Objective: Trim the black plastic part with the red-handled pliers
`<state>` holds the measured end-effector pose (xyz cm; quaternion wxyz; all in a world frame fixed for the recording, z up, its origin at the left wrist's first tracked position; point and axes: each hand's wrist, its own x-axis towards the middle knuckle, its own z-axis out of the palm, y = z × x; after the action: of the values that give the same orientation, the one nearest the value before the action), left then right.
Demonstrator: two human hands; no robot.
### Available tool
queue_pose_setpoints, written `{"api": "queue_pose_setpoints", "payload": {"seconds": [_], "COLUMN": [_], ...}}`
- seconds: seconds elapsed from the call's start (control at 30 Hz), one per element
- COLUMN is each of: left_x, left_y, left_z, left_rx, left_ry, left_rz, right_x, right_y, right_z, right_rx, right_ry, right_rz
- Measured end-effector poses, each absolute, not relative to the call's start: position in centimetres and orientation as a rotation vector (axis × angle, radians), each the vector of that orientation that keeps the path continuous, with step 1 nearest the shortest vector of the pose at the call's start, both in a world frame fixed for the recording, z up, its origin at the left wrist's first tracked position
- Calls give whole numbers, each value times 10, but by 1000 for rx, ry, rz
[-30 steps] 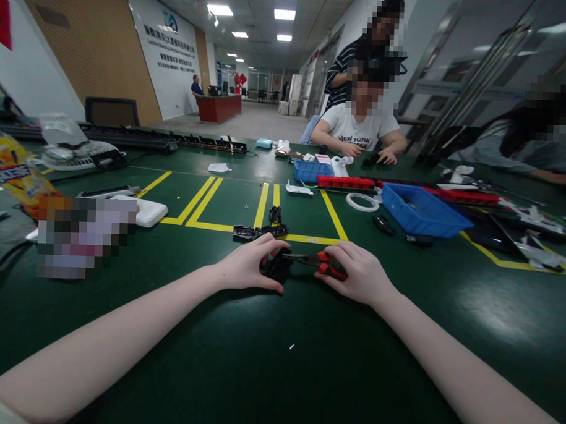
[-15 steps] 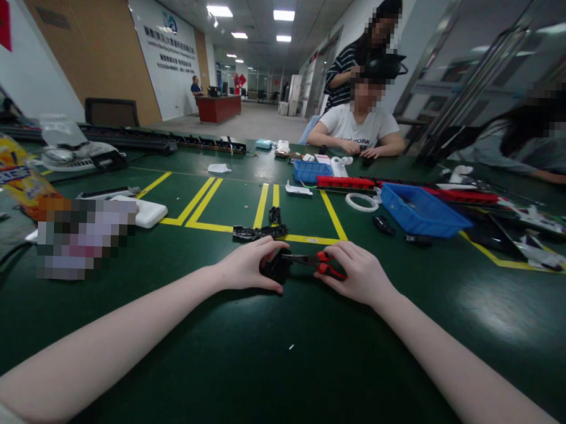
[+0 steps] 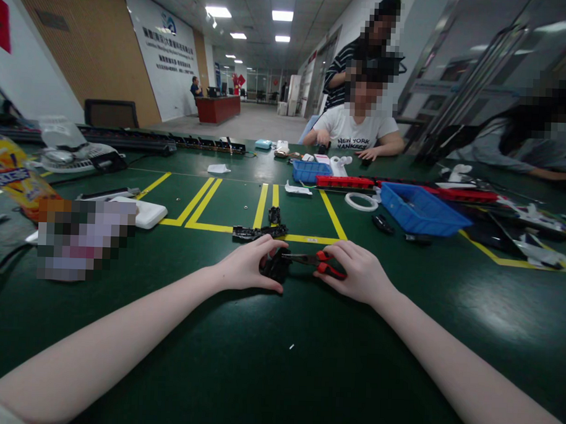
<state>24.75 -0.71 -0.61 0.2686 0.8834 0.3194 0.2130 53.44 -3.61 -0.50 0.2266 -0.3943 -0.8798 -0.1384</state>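
Observation:
My left hand point(image 3: 246, 264) is closed round a small black plastic part point(image 3: 275, 267), its thumb below and fingers above. My right hand point(image 3: 359, 271) grips red-and-black handled pliers point(image 3: 326, 264). The narrow jaws of the pliers point left and meet the black part near its upper right side; whether they pinch anything is too small to tell. Just beyond my left hand lie a long black plastic piece point(image 3: 259, 233) and a smaller black piece point(image 3: 274, 215). A tiny white scrap point(image 3: 291, 346) rests on the green table point(image 3: 277, 385) nearer to me.
On the right stand a blue tray point(image 3: 422, 210), a white ring point(image 3: 361, 202) and a black piece point(image 3: 383, 225). A white box point(image 3: 148, 213) and a yellow bag point(image 3: 19, 175) are on the left. Across the table sits a person in a white shirt point(image 3: 357, 131), with another person behind.
My hands, the black part and the pliers hold nearly the same place. Across the table, the seated person's hands have shifted a little apart.

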Motion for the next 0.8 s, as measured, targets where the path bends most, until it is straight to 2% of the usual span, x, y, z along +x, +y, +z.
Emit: {"api": "queue_pose_setpoints", "payload": {"seconds": [0.8], "left_x": [249], "left_y": [-7], "left_z": [-4], "left_rx": [2434], "left_ry": [858], "left_rz": [547], "right_x": [535], "right_y": [-36], "right_z": [-6], "right_rx": [-1099], "right_ry": [-2426], "right_rz": [-367]}}
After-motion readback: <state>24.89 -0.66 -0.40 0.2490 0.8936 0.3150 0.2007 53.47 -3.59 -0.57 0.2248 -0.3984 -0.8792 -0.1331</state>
